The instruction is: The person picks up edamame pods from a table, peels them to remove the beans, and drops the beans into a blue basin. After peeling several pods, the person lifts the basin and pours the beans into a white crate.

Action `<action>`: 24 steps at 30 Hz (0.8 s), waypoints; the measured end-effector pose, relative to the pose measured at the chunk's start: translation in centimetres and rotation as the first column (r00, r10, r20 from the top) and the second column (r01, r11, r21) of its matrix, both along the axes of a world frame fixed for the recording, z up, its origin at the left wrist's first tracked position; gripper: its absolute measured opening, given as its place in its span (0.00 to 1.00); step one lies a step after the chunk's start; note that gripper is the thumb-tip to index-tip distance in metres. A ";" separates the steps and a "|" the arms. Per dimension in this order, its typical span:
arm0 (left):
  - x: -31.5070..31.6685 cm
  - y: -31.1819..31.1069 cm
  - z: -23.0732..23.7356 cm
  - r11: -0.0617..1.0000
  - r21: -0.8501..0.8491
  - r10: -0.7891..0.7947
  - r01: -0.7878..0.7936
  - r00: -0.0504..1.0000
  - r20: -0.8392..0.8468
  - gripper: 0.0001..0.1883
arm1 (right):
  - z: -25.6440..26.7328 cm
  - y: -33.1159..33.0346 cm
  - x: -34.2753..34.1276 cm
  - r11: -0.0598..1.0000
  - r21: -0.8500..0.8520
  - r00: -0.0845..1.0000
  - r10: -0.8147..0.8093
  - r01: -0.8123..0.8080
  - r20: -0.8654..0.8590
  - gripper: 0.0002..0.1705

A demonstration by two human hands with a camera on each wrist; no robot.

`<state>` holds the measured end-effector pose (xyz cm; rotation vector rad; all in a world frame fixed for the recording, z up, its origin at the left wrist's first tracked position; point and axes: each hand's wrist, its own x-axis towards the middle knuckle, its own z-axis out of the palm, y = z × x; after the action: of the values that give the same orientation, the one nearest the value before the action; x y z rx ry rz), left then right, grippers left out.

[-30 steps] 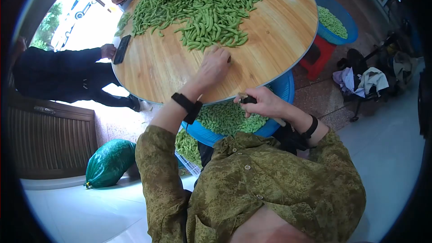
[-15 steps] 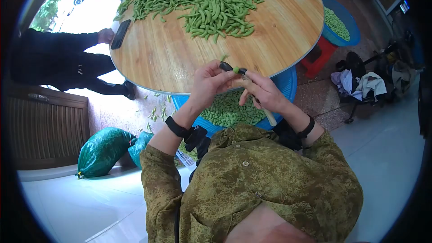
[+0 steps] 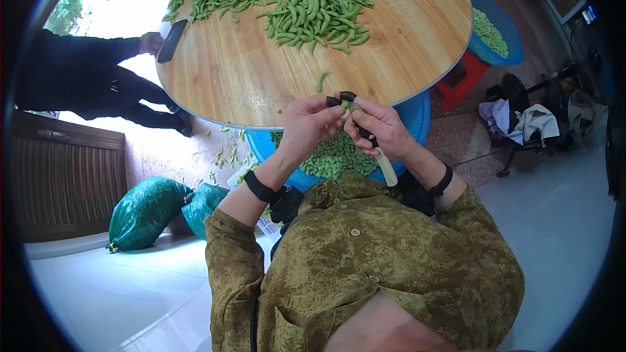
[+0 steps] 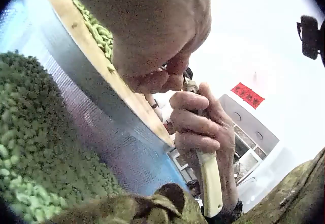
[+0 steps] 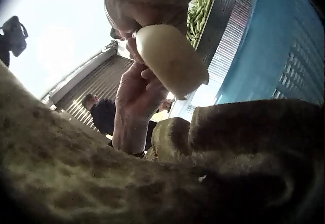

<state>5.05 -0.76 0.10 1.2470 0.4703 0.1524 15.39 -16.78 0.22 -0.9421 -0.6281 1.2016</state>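
Note:
Over the near edge of the round wooden table, both hands meet. My left hand pinches a small green pod, mostly hidden by fingers. Curled round a pale handle is my right hand; that handle sticks out below the fist in the left wrist view. Black coverings show on some fingertips. Under the hands, shelled green beans fill a blue basin. One loose pod lies near the table edge, with a heap of pods farther back.
A black phone-like slab lies at the table's left edge, beside a standing person's hand. Green sacks rest on the floor at left. To the right are a second blue basin on a red stool and a stand with cloths.
My left hand has come back from the pod heap to meet my right hand, a pod now between its fingers. The pale handle has swung into clearer view below my right hand.

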 end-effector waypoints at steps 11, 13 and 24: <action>-0.3 -0.4 0.5 0.999 -0.042 0.037 -0.033 0.994 0.103 0.05 | 0.0 0.1 0.0 0.999 -0.035 1.000 -0.012 0.012 0.010 0.27; -0.3 -0.2 0.4 1.000 -0.008 0.018 -0.017 0.997 0.071 0.06 | 0.2 0.1 -0.2 0.999 -0.030 1.000 -0.014 0.015 0.020 0.26; -0.3 -0.1 1.2 0.989 -0.150 0.011 0.010 0.990 0.138 0.04 | 0.3 0.1 0.3 0.997 -0.037 0.988 -0.059 0.065 0.145 0.22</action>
<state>4.73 -0.86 1.33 1.0805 0.3554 0.1994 15.71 -16.67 0.55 -1.0826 -0.6859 1.1019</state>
